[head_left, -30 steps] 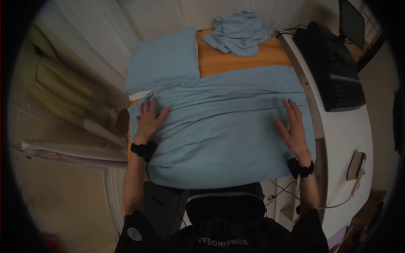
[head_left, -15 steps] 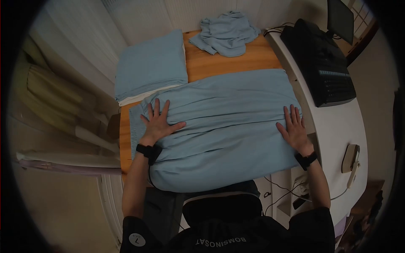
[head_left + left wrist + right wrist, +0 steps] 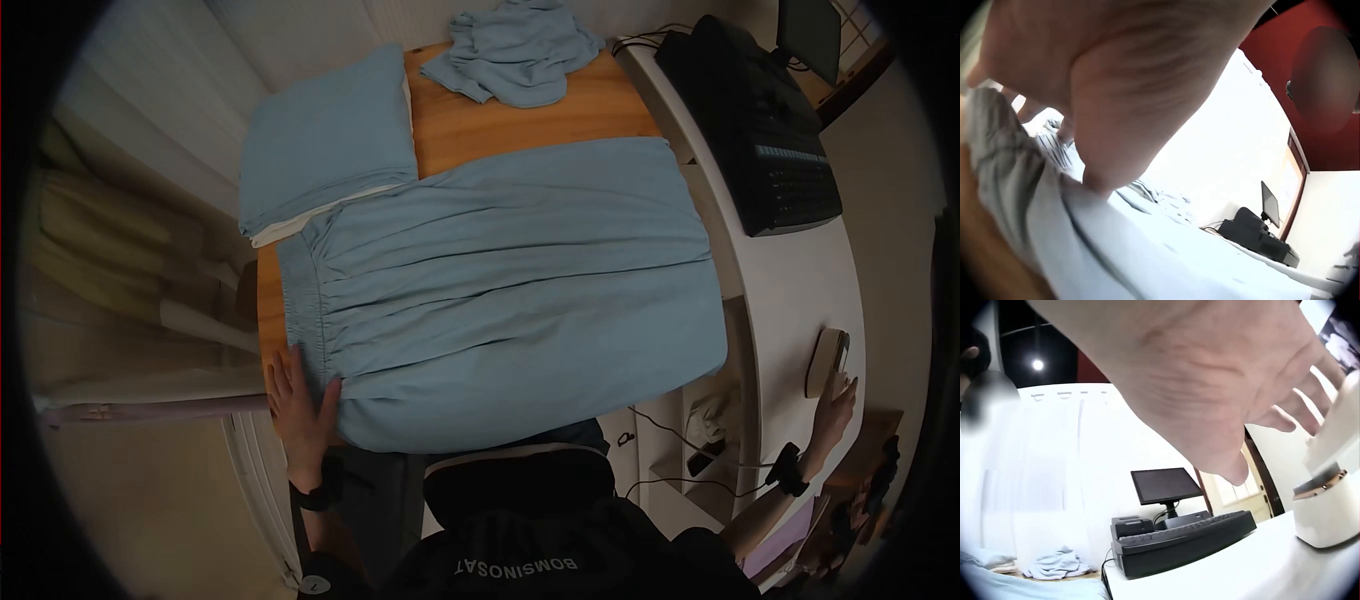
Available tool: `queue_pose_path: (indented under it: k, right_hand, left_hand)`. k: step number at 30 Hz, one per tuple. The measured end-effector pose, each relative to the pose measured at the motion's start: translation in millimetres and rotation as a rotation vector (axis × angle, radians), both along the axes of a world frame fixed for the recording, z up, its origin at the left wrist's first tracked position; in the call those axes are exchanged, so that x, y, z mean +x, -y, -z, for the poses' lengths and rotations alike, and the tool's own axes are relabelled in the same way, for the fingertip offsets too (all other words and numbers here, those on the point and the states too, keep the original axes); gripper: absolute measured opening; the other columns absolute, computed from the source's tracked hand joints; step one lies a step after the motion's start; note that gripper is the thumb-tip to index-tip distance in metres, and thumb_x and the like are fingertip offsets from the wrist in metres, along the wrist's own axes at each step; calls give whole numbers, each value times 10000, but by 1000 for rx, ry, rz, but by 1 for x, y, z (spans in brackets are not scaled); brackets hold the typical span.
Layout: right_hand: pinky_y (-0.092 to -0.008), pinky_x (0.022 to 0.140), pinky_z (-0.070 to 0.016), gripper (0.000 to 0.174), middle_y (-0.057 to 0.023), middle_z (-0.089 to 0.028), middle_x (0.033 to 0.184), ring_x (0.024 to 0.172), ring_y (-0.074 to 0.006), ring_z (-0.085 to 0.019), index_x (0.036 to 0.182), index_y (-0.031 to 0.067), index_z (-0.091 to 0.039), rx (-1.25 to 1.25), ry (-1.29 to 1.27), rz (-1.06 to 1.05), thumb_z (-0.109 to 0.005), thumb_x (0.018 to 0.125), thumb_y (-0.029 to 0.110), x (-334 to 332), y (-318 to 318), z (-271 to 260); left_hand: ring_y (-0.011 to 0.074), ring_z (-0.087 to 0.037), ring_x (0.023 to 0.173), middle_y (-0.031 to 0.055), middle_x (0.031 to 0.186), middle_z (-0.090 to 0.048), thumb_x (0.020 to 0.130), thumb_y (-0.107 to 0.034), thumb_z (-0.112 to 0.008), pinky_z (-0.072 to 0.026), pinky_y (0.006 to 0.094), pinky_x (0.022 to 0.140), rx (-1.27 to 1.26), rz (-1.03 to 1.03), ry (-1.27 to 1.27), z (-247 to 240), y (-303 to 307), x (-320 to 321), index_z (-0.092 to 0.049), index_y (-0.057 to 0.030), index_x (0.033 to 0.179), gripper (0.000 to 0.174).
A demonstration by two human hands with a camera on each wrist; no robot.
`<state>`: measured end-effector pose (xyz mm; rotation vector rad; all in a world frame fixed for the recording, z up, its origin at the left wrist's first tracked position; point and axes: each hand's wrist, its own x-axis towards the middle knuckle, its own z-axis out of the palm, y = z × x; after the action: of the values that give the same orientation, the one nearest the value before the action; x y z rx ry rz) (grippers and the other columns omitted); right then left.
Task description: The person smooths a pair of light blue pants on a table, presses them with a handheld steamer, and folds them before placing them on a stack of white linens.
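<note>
1. A light blue sheet (image 3: pixel 500 290) lies spread flat over most of the wooden table (image 3: pixel 530 115). Shallow creases run across it, and a gathered hem lies along its left edge.
2. A white desk (image 3: pixel 800 280) adjoins the table on the right and carries a black till (image 3: pixel 760 110).
3. A folded stack of blue cloth (image 3: pixel 325 135) lies at the table's far left, touching the sheet's far-left corner. A crumpled blue cloth (image 3: pixel 510 45) lies beyond the sheet, apart from it.
4. The left arm reaches forward along the table's left side. The left hand (image 3: pixel 300 400) lies palm down, fingers straight and together, gripping nothing. Its thumb side rests against the sheet's near-left corner. The left wrist view shows the palm (image 3: pixel 1122 81) pressed onto the sheet's edge (image 3: pixel 1147 250).
5. The right arm is stretched out to the right, well clear of the sheet. The right hand (image 3: pixel 833 405) is extended with loosely straight fingers (image 3: pixel 1310 394) and grips nothing.
6. A small white device (image 3: pixel 826 362) stands on the desk's near-right part. The right fingertips are at its near end; actual contact cannot be confirmed.
7. The sheet lies between the two hands, touching only the left one.
</note>
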<state>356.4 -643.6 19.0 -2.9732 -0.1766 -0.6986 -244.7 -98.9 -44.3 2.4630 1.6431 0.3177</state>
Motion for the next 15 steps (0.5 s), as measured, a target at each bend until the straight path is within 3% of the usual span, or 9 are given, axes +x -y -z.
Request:
queue_pose_path:
  k: [3, 5, 7, 8, 9, 10, 12, 14, 15]
  right_hand:
    - [-507, 1027, -474, 640, -284, -581, 1347, 1243, -499, -543, 1393, -16, -543, -51, -10, 27, -552, 1011, 497, 11, 27, 17]
    - [-456, 890, -545, 659, -263, -682, 1141, 1086, -432, -661, 1269, -36, -620, -19, -188, 205, -564, 986, 557, 19, 43, 13]
    - [-359, 676, -567, 533, -138, -698, 900, 783, -250, -698, 1077, 8, -681, 511, -395, 351, -607, 976, 526, 27, 70, 19]
    - [-292, 579, -509, 453, -82, -652, 826, 688, -153, -624, 1048, 37, -665, 857, -385, 327, -616, 986, 483, 14, 51, 15]
    - [-226, 482, -451, 376, -26, -606, 752, 594, -57, -550, 1019, 66, -650, 1201, -373, 299, -625, 996, 441, 1, 34, 10]
    - [-226, 482, -451, 376, -26, -606, 752, 594, -57, -550, 1019, 66, -650, 1191, -381, 270, -625, 996, 441, 10, 47, 12]
    - [-186, 419, -332, 251, 32, -505, 664, 524, -3, -428, 1053, 83, -616, 1833, -1071, -265, -635, 1008, 330, 31, 76, 20]
    - [-170, 430, -315, 191, 47, -500, 722, 503, -12, -403, 1027, 105, -612, 1512, -542, -42, -640, 1016, 294, -18, -26, 14]
    - [-187, 428, -315, 201, 48, -503, 724, 494, -19, -389, 1036, 106, -612, 1433, -482, -28, -646, 1010, 303, -50, -76, 10]
  left_hand:
    - [434, -346, 1411, 253, 1498, -416, 944, -378, -686, -303, 508, 1152, 26, -176, 162, 17, 18, 1, -424, -48, 1513, 708]
    - [417, -414, 1351, 249, 1428, -478, 947, -365, -687, -340, 475, 1127, 46, -280, 271, 22, 22, 3, -449, -20, 1490, 686]
    - [369, -490, 1193, 221, 1243, -539, 947, -353, -694, -393, 441, 1047, 115, -344, 172, 25, 20, 5, -518, 20, 1428, 634]
    - [338, -514, 1091, 188, 1128, -549, 922, -336, -727, -420, 437, 972, 211, -364, 214, 31, 18, 7, -631, 51, 1254, 518]
    - [338, -514, 1091, 188, 1128, -549, 922, -336, -727, -420, 437, 972, 211, -394, 218, 31, 14, 9, -631, 51, 1254, 518]
    - [328, -526, 1062, 173, 1105, -555, 903, -319, -751, -429, 431, 948, 222, -413, 319, 33, 11, 11, -640, 50, 1179, 474]
    - [317, -538, 1032, 158, 1083, -562, 885, -303, -774, -438, 426, 924, 234, -450, 427, 39, 12, 8, -650, 48, 1105, 433]
    - [286, -548, 962, 125, 1040, -566, 840, -279, -820, -445, 411, 872, 165, -436, 564, 46, 9, 0, -631, 22, 1005, 392]
    - [286, -548, 962, 125, 1040, -566, 840, -279, -820, -445, 411, 872, 170, -424, 559, 48, 7, -4, -631, 22, 1005, 392]
